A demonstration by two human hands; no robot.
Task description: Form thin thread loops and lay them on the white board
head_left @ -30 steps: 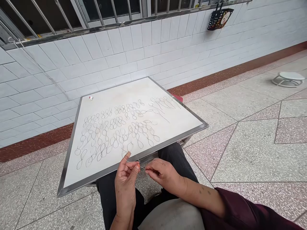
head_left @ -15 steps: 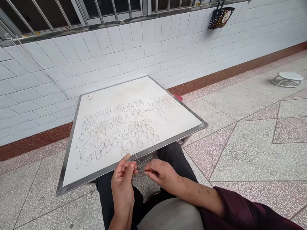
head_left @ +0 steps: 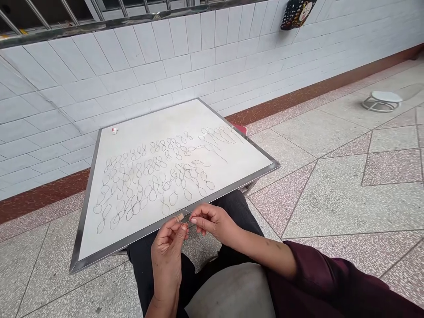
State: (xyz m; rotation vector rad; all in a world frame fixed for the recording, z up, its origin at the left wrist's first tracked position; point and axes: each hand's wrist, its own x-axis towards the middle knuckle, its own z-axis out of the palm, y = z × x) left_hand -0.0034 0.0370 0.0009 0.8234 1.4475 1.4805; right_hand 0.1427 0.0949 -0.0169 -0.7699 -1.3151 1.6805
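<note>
A thin wire [head_left: 183,210] curves between my two hands just off the table's near edge. My left hand [head_left: 168,247] pinches it between thumb and fingers; a tan wrap covers one fingertip. From the right, my right hand [head_left: 213,223] also pinches the wire, fingertips close to those of the left. On the white tabletop [head_left: 159,117] lie rows of thin wire loops [head_left: 152,194], many twisted into figure-eights. At the far right of the rows, other wire pieces [head_left: 218,134] have a loop and a long loose tail.
A small red-and-white object [head_left: 114,130] sits at the table's far left corner. Behind the table runs a white tiled wall [head_left: 132,88]. A patterned bag [head_left: 297,14] hangs on it. A low white stool [head_left: 382,100] stands on the floor at right.
My right hand has moved up and closer to the left fingertips, bending the wire into a curve. My left hand stays nearly in place. The view has shifted slightly.
</note>
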